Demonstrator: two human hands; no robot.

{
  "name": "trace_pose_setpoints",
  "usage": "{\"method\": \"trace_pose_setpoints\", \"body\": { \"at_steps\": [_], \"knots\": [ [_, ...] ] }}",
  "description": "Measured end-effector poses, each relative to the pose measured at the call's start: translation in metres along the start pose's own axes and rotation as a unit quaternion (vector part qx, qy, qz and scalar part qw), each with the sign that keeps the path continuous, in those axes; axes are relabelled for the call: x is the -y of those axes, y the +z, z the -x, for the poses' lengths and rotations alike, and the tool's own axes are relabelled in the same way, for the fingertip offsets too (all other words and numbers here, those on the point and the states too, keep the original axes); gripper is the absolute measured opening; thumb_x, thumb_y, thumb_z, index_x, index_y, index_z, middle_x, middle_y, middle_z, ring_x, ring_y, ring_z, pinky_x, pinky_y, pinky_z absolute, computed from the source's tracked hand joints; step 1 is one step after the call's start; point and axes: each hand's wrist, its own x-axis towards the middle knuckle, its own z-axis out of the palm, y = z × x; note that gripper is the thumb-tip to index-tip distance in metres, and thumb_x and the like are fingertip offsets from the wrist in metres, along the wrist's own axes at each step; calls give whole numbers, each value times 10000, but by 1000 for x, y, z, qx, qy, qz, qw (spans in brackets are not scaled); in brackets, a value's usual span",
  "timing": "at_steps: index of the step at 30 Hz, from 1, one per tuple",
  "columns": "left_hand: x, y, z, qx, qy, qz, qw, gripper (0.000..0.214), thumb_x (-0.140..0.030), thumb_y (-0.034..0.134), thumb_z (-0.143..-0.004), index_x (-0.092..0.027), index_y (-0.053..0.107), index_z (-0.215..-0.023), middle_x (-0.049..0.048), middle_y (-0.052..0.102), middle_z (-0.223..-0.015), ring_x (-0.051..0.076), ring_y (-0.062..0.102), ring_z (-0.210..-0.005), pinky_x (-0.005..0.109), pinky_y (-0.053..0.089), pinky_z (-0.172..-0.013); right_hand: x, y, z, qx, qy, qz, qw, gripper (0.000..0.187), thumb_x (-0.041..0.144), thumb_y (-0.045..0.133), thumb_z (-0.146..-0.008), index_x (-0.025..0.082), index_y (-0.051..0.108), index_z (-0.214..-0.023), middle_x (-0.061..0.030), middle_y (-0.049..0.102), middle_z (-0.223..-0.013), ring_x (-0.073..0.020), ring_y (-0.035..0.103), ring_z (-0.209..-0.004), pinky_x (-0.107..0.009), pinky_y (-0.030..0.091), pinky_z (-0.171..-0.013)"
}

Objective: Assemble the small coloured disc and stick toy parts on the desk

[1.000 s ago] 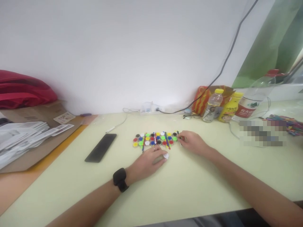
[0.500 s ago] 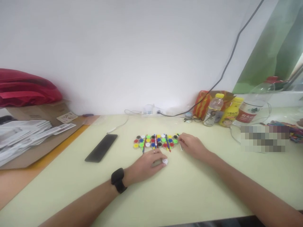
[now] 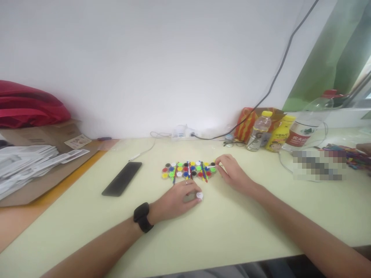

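A cluster of small paint pots (image 3: 188, 170) in several colours, with thin brushes lying across them, sits mid-table. My left hand (image 3: 179, 197), a black watch on its wrist, rests just in front of the pots with fingers curled around a small white pot (image 3: 199, 195). My right hand (image 3: 233, 173) sits at the right end of the cluster, fingers pinched on a thin white brush (image 3: 213, 166) whose tip lies over the rightmost pots.
A black phone (image 3: 122, 178) lies left of the pots. Papers and cardboard (image 3: 34, 162) fill the left side, under a red bag (image 3: 29, 106). Bottles (image 3: 261, 131) and a power strip (image 3: 182, 133) line the wall. Coloured items (image 3: 348, 152) lie far right.
My right hand has lifted slightly and turned the brush from pointing down at the table to lying across the rightmost pots. My left hand has stayed put on the white pot.
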Motion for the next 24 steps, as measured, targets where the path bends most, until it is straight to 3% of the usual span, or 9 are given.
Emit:
{"method": "trace_pose_setpoints", "body": {
  "at_steps": [6, 11, 15, 21, 24],
  "knots": [
    [0, 0, 0, -9, -13, 3, 1000, 189, -358, 661, -959, -239, 687, -1104, 48, 682, -1032, 186, 622, -874, 313, 493, -790, 24, -8, 5, 55, 79, -155, 983, 166, 342, 342, -1089, 236, 434, -999, -4, 537, -878, -175, 481, -746, -317, 415, -705],
    [0, -1, 0, -91, -68, -8, 994, 296, -478, 712, -906, -206, 598, -902, -19, 558, -728, 146, 512, -661, 273, 413, -614, 44, -9, 10, 144, 67, -270, 950, 170, 361, 428, -1075, 221, 502, -1014, 6, 538, -882, -151, 477, -760, -283, 409, -702],
    [-1, -4, 0, -146, -72, 46, 986, 247, -432, 661, -956, -205, 563, -966, -20, 584, -779, 118, 507, -627, 251, 416, -587, 53, 8, 11, 160, 82, -335, 925, 249, 415, 527, -1036, 193, 628, -983, -31, 617, -935, -161, 544, -818, -276, 432, -710],
    [-4, -7, 0, -96, -18, 6, 995, 148, -295, 576, -1008, -211, 669, -929, -3, 651, -801, 130, 536, -693, 262, 403, -651, 55, 34, 13, 174, 144, -455, 862, 337, 502, 671, -939, 185, 651, -1052, -25, 653, -865, -126, 546, -664, -253, 421, -593],
    [-4, -6, 1, -66, -17, -5, 998, 157, -270, 556, -1010, -224, 701, -972, 7, 677, -836, 142, 554, -723, 268, 408, -666, 52, 37, 15, 188, 169, -463, 850, 353, 502, 703, -914, 196, 619, -1070, 3, 616, -838, -110, 558, -619, -233, 410, -536]
  ]
}}
